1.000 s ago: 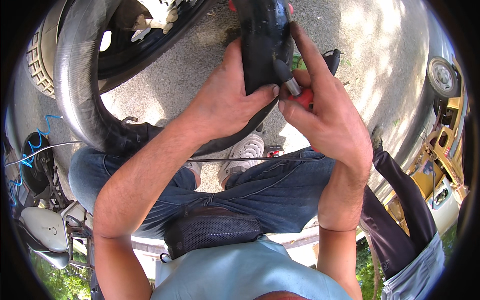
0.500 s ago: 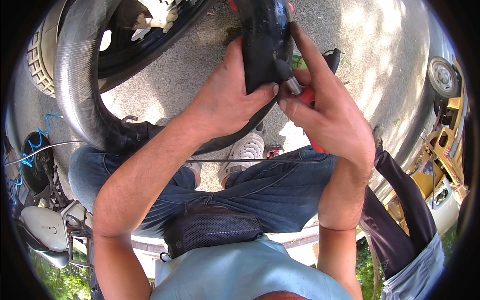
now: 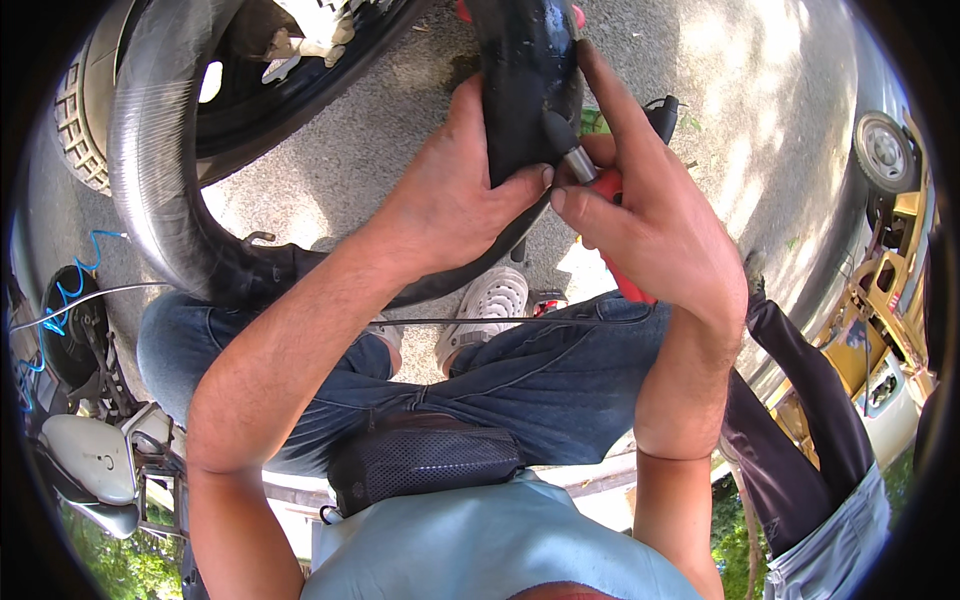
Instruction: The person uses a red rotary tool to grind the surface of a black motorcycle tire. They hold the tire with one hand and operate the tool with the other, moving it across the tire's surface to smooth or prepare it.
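A black inner tube (image 3: 528, 95) loops in front of me, its left side (image 3: 165, 180) shiny and inflated with a bent valve stem (image 3: 260, 237). My left hand (image 3: 455, 190) closes round the tube's near right section, thumb across it. In my right hand (image 3: 650, 205) is a red handheld tool (image 3: 625, 275) with a silver collar (image 3: 579, 163) and a dark rounded tip (image 3: 557, 127). That tip rests against the tube, or very close to it. My right index finger stretches along the tube's right side. My palm hides part of the tool's body.
A wheel with a knobbly tyre (image 3: 85, 120) stands at the far left. A dark cord (image 3: 500, 321) crosses above my lap. At left are a coiled blue hose (image 3: 60, 310) and a white motorcycle part (image 3: 90, 455). A person in dark trousers (image 3: 790, 430) is at right, near a yellow vehicle (image 3: 875, 330).
My right hand and the red tool have shifted slightly left, and more of the tool's red body shows below the hand. The left hand keeps its hold with barely any movement.
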A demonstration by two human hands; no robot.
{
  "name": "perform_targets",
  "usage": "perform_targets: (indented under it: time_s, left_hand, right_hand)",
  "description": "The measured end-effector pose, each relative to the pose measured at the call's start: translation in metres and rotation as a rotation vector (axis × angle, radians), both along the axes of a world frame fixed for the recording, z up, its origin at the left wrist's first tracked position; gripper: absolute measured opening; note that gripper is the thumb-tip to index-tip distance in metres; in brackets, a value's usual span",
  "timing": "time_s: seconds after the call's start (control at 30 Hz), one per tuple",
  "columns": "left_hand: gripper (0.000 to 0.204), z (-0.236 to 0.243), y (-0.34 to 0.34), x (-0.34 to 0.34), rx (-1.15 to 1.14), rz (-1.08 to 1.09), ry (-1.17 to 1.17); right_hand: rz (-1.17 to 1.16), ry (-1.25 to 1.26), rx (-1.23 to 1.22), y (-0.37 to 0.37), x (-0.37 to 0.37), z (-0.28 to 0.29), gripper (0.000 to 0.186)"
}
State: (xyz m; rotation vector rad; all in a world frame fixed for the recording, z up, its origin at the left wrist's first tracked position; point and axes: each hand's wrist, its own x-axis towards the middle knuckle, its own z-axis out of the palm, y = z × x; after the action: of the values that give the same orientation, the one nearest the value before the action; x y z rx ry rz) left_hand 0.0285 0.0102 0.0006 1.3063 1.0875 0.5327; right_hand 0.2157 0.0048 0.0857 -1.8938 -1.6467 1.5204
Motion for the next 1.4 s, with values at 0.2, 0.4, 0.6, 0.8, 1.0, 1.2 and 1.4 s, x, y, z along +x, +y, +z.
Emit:
perform_targets:
  time_s: [0.2, 0.4, 0.6, 0.8, 1.0, 1.2, 1.4]
  left_hand:
    - [0.075, -0.003, 0.001, -0.003, 0.022, -0.002, -0.027]
    - [0.072, -0.001, -0.001, -0.002, -0.015, -0.007, -0.009]
    - [0.072, -0.01, -0.001, -0.004, -0.024, 0.0, -0.074]
    - [0.073, -0.006, 0.0, -0.003, -0.005, -0.022, -0.09]
    - [0.075, -0.003, 0.0, -0.004, 0.011, -0.019, -0.111]
    - [0.075, 0.001, 0.003, -0.004, -0.052, -0.034, -0.109]
    - [0.073, 0.003, 0.002, -0.006, -0.037, -0.04, -0.102]
  right_hand:
    - [-0.046, 0.119, -0.056, -0.001, 0.007, 0.002, 0.096]
    - [-0.023, 0.108, -0.021, -0.001, 0.0, 0.003, 0.096]
    - [-0.157, 0.295, -0.016, -0.001, 0.006, -0.006, 0.094]
    - [-0.134, 0.304, -0.011, -0.001, 0.017, -0.002, 0.094]
    - [-0.02, 0.1, 0.05, 0.001, 0.004, -0.002, 0.092]
    - [-0.166, 0.262, -0.064, 0.003, 0.004, 0.001, 0.092]
    - [-0.047, 0.161, 0.034, -0.001, 0.005, -0.003, 0.096]
